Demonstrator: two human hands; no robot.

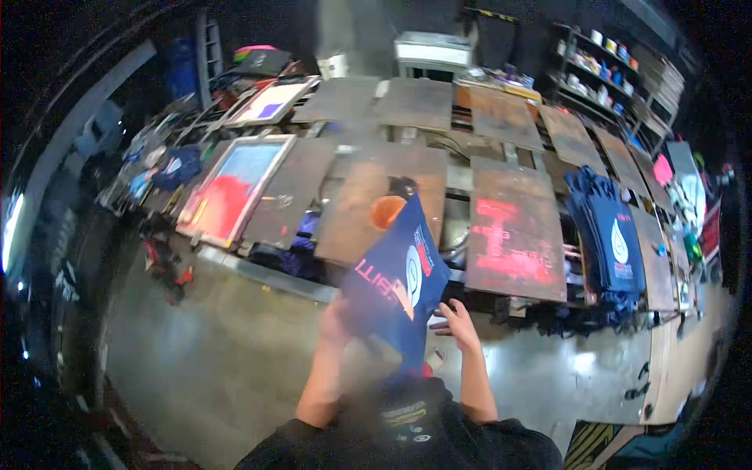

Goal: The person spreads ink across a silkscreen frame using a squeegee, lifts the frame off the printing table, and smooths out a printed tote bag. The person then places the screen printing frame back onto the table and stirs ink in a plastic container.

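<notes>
A navy piece of printed fabric (403, 274) hangs tilted in the air in front of my chest, bearing white and red-pink print. At its left edge is my left hand (338, 319), blurred and closed on the fabric, its fingers mostly hidden. My right hand (457, 325) is beside the fabric's right edge with its fingers apart. Whether its fingertips touch the cloth I cannot tell. Beyond the fabric, an orange round bowl-like thing (387, 211) rests on a brown board (352, 223).
Flat boards, one with a red-stained surface (517, 235), line the long bench. A framed screen with red ink (235, 188) lies at left. Navy printed garments (615, 243) drape a board at right. Shelves with bottles (599, 66) stand behind. Concrete floor (204, 337) lies below.
</notes>
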